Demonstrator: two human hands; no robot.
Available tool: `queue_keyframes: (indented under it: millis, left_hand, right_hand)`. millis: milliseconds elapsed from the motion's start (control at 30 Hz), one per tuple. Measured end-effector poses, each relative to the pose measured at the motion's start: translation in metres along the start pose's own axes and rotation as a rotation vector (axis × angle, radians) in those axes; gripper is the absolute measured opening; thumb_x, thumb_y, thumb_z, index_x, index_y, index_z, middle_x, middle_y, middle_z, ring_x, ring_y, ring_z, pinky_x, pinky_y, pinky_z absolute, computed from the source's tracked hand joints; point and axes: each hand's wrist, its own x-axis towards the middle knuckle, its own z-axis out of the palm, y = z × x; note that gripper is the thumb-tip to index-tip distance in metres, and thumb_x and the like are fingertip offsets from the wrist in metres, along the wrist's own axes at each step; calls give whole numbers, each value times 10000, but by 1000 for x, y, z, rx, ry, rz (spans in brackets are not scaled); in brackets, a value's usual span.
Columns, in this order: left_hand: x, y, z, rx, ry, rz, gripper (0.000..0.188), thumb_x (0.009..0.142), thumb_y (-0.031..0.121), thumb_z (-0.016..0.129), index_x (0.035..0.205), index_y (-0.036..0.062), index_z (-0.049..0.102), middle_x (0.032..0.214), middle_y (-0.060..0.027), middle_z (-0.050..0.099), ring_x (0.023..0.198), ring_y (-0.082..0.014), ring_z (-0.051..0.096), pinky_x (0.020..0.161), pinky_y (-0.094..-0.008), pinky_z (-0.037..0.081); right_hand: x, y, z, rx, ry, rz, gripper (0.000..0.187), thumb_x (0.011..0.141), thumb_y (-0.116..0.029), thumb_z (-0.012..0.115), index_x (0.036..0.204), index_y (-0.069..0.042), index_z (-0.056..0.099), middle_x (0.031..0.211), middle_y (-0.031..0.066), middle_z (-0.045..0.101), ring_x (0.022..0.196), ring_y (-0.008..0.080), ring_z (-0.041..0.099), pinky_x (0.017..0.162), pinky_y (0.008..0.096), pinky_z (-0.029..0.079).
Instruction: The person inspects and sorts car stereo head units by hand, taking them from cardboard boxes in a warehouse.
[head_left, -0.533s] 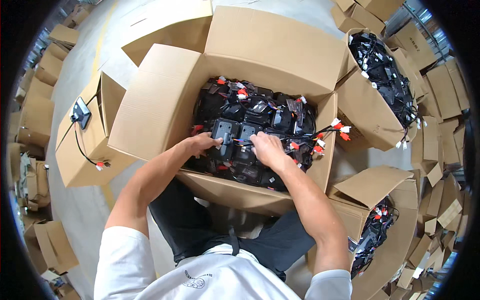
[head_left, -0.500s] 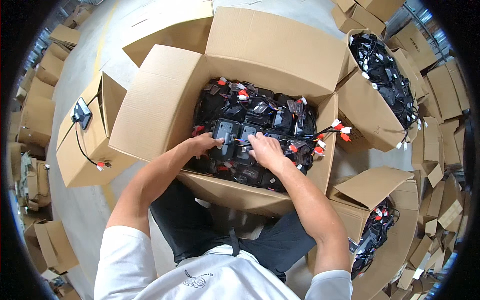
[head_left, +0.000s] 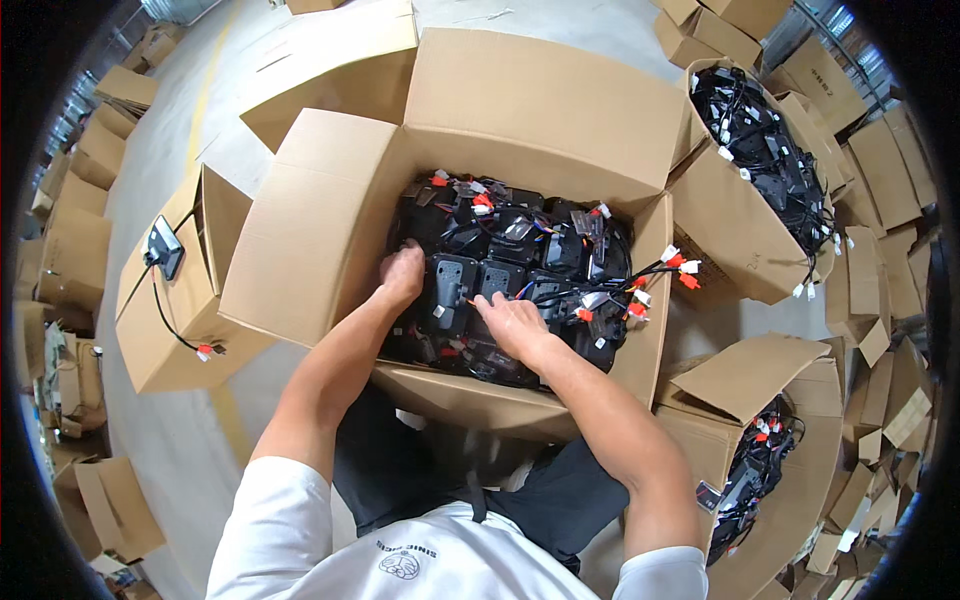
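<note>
A large open cardboard box (head_left: 540, 85) stands before me, packed with black plastic devices with wire leads. My left hand (head_left: 403, 272) is at the left inside of the box, its fingers curled down beside the wall; what they hold is hidden. A flat black device (head_left: 452, 292) with a rounded casing lies to the right of that hand. My right hand (head_left: 512, 322) rests over the middle, fingertips closed at a thin orange wire (head_left: 471, 302) next to this device. Another black device (head_left: 500, 280) lies just beyond those fingers. Red and white connectors (head_left: 682, 262) hang over the right wall.
A second box of black devices (head_left: 765, 140) stands at the far right, and a third box (head_left: 765, 370) at the near right. On the left, a device with a cable (head_left: 166, 248) lies on a cardboard box (head_left: 180, 340). Stacked cartons (head_left: 75, 240) line both sides.
My left hand has let go of the device's edge and moved up and left to the box wall. My right hand has shifted slightly left and nearer to me.
</note>
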Motion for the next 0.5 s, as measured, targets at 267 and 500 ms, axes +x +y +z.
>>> queue_keyframes:
  millis: [267, 500]
  left_hand:
    - [44, 12, -48, 65, 386, 149, 65, 877, 95, 564, 856, 68, 619, 862, -150, 657, 827, -302, 702, 681, -418, 582]
    - [77, 28, -104, 499, 131, 543, 109, 861, 128, 595, 868, 77, 691, 875, -89, 695, 935, -251, 666, 783, -396, 510]
  right_hand:
    - [0, 7, 6, -8, 55, -28, 409, 896, -59, 538, 1303, -42, 513, 1026, 195, 635, 867, 353, 694, 720, 446, 564]
    - [-3, 10, 7, -1, 45, -24, 441, 875, -53, 549, 1313, -25, 506, 1002, 194, 631, 877, 356, 689, 716, 450, 561]
